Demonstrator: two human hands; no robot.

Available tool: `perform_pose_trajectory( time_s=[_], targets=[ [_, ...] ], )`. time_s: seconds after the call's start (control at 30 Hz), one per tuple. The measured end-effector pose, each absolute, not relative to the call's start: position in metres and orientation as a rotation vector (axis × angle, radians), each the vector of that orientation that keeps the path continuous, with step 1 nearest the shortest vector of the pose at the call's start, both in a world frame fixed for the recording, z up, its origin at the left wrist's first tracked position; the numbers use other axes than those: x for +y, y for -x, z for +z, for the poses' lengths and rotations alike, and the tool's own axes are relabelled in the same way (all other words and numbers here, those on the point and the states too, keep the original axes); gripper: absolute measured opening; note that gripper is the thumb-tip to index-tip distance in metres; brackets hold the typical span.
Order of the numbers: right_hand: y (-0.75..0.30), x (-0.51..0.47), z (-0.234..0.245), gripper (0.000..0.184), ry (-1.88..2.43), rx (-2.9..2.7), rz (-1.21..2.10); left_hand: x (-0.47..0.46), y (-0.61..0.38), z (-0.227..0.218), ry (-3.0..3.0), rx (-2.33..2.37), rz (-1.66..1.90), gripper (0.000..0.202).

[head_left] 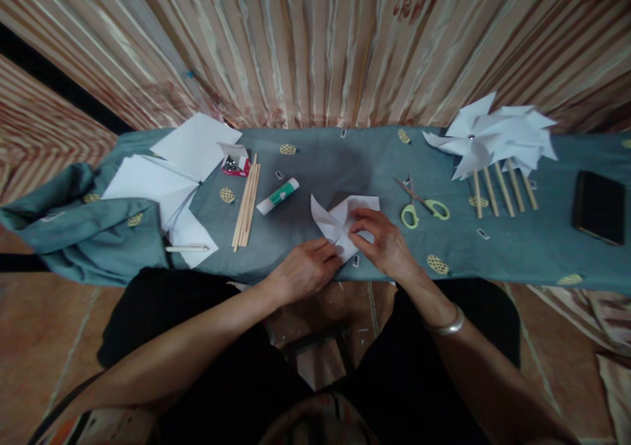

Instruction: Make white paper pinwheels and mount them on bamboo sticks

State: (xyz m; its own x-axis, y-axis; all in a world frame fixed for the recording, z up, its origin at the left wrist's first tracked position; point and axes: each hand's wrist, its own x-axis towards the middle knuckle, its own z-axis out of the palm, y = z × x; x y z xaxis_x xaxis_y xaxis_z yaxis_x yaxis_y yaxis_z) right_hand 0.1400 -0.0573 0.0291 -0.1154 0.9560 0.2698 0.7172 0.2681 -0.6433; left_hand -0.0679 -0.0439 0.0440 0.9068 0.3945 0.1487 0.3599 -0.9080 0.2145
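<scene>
A white paper pinwheel (340, 218) with curled blades lies at the front edge of the cloth-covered table, without a stick. My left hand (309, 267) is closed on its lower left part, fingertips pressed together near the paper's edge. On the other side, my right hand (377, 238) pinches a blade close to the middle of the paper. The fingers partly hide the blades. To the left of the paper lies a glue stick (279, 196) with a green label. Scissors (421, 205) with light green handles rest to the right, their blades slightly apart.
Several wooden sticks (245, 202) lie left of the glue, beside a small red box (235, 162) of metal pins. White paper sheets (190, 146) and a pen (187, 248) are further left. Finished pinwheels (493, 136) on sticks and a black phone (599, 207) lie right. A curtain (305, 50) hangs behind.
</scene>
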Motion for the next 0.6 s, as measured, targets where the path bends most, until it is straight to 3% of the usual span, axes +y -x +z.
perform_pose_trajectory(
  time_s=[0.6],
  targets=[
    [-0.1399, -0.0582, 0.0225, 0.014, 1.471, -1.935, 0.394, -0.0437, 0.0681, 0.0443, -2.901, 0.573, 0.25, 0.021]
  ],
)
